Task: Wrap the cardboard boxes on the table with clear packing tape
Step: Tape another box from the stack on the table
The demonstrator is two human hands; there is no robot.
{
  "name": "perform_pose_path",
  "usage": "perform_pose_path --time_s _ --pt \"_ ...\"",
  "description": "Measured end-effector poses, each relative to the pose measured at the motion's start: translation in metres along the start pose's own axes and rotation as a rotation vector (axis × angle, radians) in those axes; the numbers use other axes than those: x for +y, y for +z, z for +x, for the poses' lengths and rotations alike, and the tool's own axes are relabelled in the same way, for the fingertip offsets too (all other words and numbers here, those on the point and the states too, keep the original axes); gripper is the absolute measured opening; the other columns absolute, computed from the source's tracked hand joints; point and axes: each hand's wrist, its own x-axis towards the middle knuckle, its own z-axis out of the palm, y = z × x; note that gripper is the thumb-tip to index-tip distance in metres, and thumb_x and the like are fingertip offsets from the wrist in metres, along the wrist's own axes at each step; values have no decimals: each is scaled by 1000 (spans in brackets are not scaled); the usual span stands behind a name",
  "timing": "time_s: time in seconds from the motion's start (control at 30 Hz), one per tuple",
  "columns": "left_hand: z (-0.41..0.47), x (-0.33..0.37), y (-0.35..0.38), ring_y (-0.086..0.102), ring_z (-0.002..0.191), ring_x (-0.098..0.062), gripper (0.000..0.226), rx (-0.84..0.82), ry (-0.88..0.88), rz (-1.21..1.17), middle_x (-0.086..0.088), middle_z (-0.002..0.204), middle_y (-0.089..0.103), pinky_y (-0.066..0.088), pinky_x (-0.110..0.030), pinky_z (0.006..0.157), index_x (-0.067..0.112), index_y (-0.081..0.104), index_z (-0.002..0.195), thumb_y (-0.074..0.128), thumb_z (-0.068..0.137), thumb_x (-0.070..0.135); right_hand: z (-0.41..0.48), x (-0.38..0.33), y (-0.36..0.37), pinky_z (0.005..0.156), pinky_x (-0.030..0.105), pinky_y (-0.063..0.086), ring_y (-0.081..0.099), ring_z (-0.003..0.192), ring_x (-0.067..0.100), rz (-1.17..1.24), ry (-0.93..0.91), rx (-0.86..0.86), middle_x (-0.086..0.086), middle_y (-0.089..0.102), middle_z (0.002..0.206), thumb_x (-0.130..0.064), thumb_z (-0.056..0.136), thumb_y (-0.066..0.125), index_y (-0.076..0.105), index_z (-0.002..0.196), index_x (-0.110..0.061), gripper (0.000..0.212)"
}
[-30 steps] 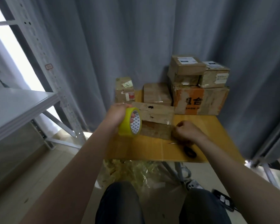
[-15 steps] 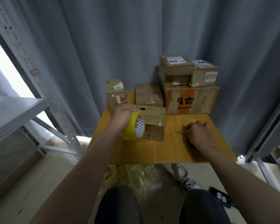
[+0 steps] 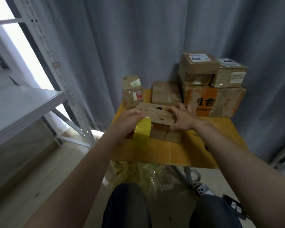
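A worn flat cardboard box [image 3: 156, 116] lies on the yellow table [image 3: 209, 145] in front of me. My left hand [image 3: 125, 124] grips a yellowish roll of packing tape [image 3: 142, 133] against the box's near left corner. My right hand [image 3: 179, 119] rests on the box's right end, its fingers curled over the top edge and side. Behind stand a small upright box [image 3: 132, 91], a flat brown box [image 3: 166, 92], and a large orange-printed box [image 3: 215, 101] carrying two smaller boxes [image 3: 197, 66].
A grey metal shelf [image 3: 20, 106] and its perforated upright [image 3: 59, 76] stand to the left. Grey curtains hang behind the table. Crumpled clear plastic [image 3: 138, 173] lies under the table's front edge, and a phone [image 3: 202, 190] lies on the floor by my right knee.
My right hand left the table surface at the right and moved onto the box's right end. My left hand brought the tape roll down against the box's left corner.
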Motion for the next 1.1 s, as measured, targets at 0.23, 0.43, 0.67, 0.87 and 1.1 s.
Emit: perform_pose_path --time_s 0.23,0.43,0.67,0.87,1.1 --pt "-31 -11 15 75 88 -39 21 -162 21 -140 -23 101 76 59 -54 90 11 64 119 46 108 15 -49 22 -2 119 58 23 9 145 23 -19 -135 -108 -10 17 160 -46 71 88 29 151 -53 100" --pt "-39 -20 49 74 83 -38 24 -228 55 -201 -22 101 76 59 -44 75 13 62 125 45 110 20 -100 -7 -21 108 28 45 52 128 4 584 -286 319 -11 57 138 -60 85 64 71 128 -27 55" --pt "-43 -15 70 62 127 -37 56 -94 177 -167 -9 151 54 53 -61 98 70 45 135 69 89 50 -115 -27 -17 87 29 57 75 87 12 829 -194 178 1 80 87 -22 94 74 83 93 -15 11" --pt "-47 -36 69 78 84 -16 54 -251 113 -5 -5 93 81 62 -24 67 24 37 142 68 98 24 -98 -30 -6 75 16 53 70 86 0 687 -222 303 -12 77 89 -22 92 77 83 86 -23 8" --pt "-43 -40 52 78 95 -26 35 -289 -10 -111 -12 100 79 59 -49 93 23 44 137 57 105 32 -66 -42 -9 78 16 51 71 88 -2 693 -180 308 -11 79 88 -25 91 78 84 94 -18 9"
